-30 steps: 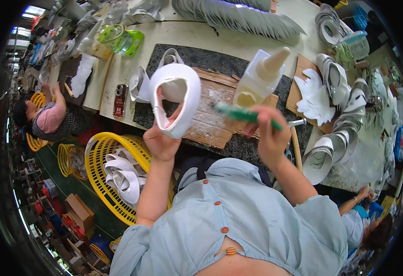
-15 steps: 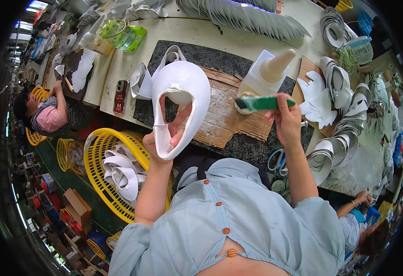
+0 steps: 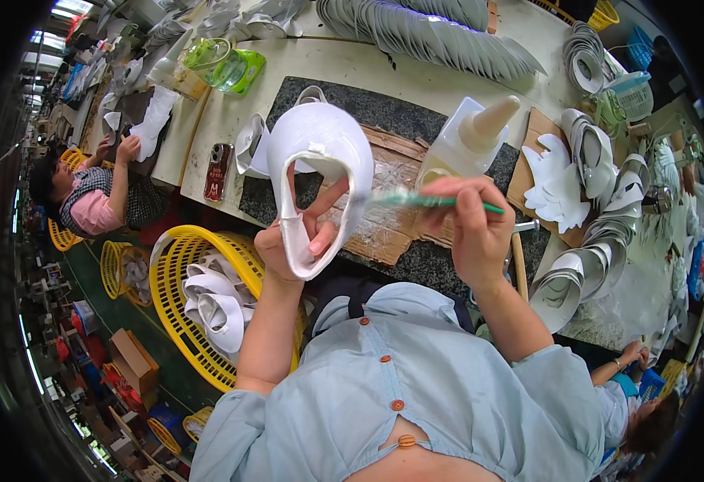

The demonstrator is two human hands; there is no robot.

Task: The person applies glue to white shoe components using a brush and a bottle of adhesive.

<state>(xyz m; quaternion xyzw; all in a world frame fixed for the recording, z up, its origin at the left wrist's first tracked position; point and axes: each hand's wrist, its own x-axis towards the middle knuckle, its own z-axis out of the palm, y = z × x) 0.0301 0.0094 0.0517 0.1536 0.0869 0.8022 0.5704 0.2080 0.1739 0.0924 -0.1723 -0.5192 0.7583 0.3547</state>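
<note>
My left hand holds up a white shoe upper by its lower end, with some fingers inside the opening. In my right hand is a green-handled brush, gripped between thumb and fingers. The brush is blurred by motion, and its tip is at the right side of the upper; I cannot tell whether it touches. Beneath both hands lies a worn piece of cardboard on a dark speckled slab. A translucent plastic bottle with a cone-shaped top stands just beyond my right hand.
More white uppers lie behind the held one. A hammer rests right of my right hand, beside stacked white pieces. A phone and green jar are at left. A yellow basket holds uppers. Co-workers sit on both sides.
My right hand has moved left and toward me, bringing the brush from the bottle to the upper's right side. The upper stays in my left hand. The left co-worker's arms have shifted.
</note>
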